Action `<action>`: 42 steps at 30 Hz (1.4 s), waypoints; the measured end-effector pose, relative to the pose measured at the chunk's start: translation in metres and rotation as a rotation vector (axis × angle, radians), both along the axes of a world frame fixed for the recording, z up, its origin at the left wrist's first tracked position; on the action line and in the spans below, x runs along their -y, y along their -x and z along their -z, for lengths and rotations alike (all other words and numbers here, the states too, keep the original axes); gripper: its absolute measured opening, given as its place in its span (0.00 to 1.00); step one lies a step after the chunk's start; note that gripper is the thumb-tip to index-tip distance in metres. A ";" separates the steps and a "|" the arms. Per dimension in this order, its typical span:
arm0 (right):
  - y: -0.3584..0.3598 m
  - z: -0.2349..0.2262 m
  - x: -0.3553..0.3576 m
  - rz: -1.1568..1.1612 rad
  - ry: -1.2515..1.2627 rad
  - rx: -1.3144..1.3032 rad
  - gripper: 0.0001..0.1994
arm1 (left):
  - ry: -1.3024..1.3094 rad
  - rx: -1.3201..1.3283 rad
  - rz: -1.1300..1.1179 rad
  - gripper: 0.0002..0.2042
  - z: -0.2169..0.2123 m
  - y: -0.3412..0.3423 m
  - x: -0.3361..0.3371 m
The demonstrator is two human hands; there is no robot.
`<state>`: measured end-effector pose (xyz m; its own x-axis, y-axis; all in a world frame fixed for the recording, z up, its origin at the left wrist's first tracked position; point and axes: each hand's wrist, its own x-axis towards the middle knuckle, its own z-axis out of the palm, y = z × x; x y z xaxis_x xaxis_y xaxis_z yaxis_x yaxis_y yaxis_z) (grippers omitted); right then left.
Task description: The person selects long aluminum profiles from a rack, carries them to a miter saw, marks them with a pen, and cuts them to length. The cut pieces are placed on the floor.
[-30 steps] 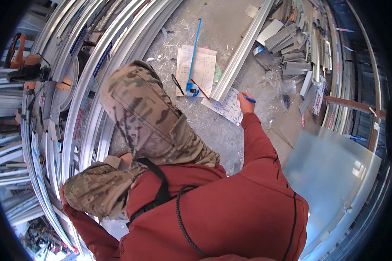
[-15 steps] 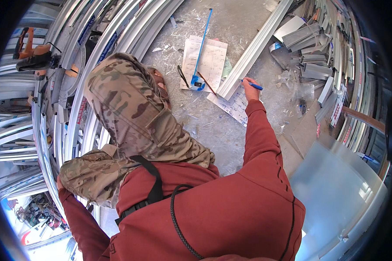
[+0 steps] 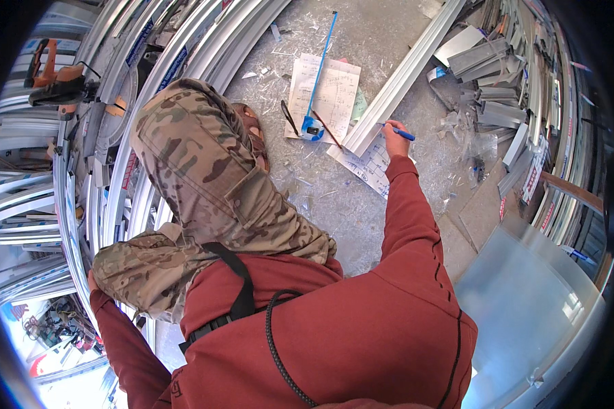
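My right hand (image 3: 397,139) holds a blue pen (image 3: 403,134) beside the near end of a long white profile bar (image 3: 401,76). Under that hand and the bar's end lies a paper sheet (image 3: 363,170) with blue handwriting, partly covered by both. Left of the bar, a blue tape measure (image 3: 312,128) rests on more written papers (image 3: 335,88), its blue blade stretched out away from me. A thin brown stick (image 3: 327,129) lies beside it. At the far left my left hand (image 3: 93,281) is against my camouflage-clad knee, its fingers mostly hidden.
Long metal profiles (image 3: 215,51) are stacked on the left, with an orange-and-black power tool (image 3: 60,85) on them. Cut offcuts (image 3: 486,60) pile up at the right. A translucent sheet (image 3: 525,300) stands at lower right. Shavings litter the floor (image 3: 341,218).
The view has shifted slightly, so the papers and bar sit a little farther right in the picture. My right hand still holds the pen by the bar's end.
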<state>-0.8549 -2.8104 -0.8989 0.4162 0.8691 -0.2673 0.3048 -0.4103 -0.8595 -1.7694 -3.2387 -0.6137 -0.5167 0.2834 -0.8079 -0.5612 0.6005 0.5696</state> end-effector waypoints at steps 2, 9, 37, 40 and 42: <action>-0.005 0.006 0.001 0.016 0.008 -0.038 0.10 | -0.007 -0.021 0.019 0.26 0.003 0.010 -0.002; 0.005 0.000 -0.003 -0.024 0.001 -0.026 0.11 | -0.005 -0.049 0.001 0.27 0.009 0.026 0.039; 0.000 0.002 -0.007 0.010 -0.004 0.104 0.11 | -0.019 -0.021 -0.048 0.29 -0.001 0.010 0.015; -0.003 0.005 -0.007 0.021 -0.010 0.123 0.10 | -0.017 -0.022 -0.055 0.29 -0.001 0.010 0.014; -0.002 0.003 -0.008 -0.003 -0.016 0.164 0.10 | -0.019 -0.022 -0.055 0.30 -0.001 0.010 0.015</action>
